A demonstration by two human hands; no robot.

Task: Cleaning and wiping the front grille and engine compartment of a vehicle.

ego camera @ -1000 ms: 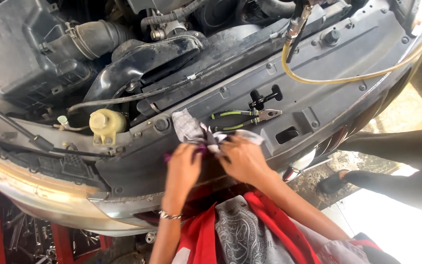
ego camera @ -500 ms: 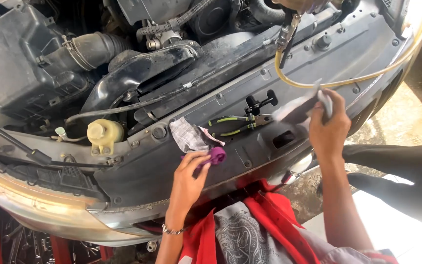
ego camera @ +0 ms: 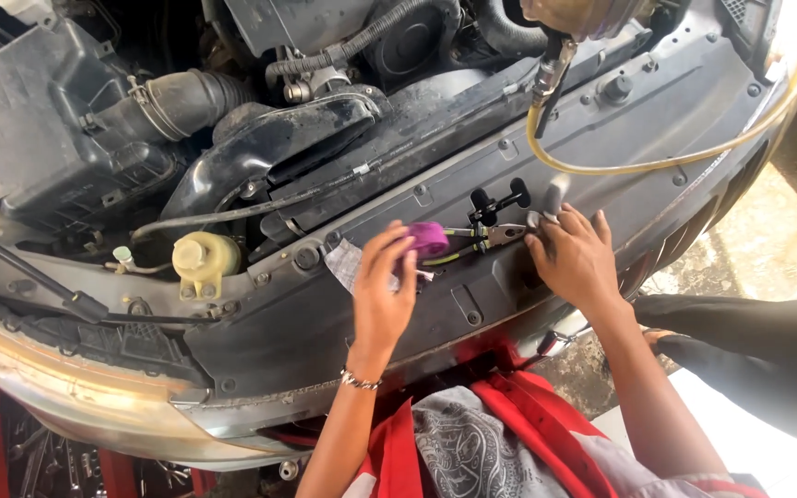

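Since half a second ago, the right hand (ego camera: pixel 576 260) has come down from the yellowish hose (ego camera: pixel 694 159) to the front panel (ego camera: pixel 657 101) of the car, and the left hand (ego camera: pixel 382 293) has lifted the purple cap (ego camera: pixel 428 238) a little higher and further right.

Now the left hand pinches the purple cap between its fingertips; the cap is small, round and bright purple, with a flat top turned towards the camera. It sits over the middle of the front panel, just left of the pliers (ego camera: pixel 489 234). A crumpled white rag (ego camera: pixel 348 266) lies on the panel right beside that hand, partly behind the fingers.

The right hand rests spread on the panel, fingers fairly wide, tips touching or nearly touching a small grey object (ego camera: pixel 555 192) that I cannot make out; whether it grips this I cannot tell. The pliers lie between the 2 hands, long axis running left to right along the panel, green and yellow handles towards the left hand, metal nose towards the right hand. The right hand is the nearer to the nose, the left to the handles.

Further left along the panel's edge stands a pale yellow reservoir (ego camera: pixel 203 260).
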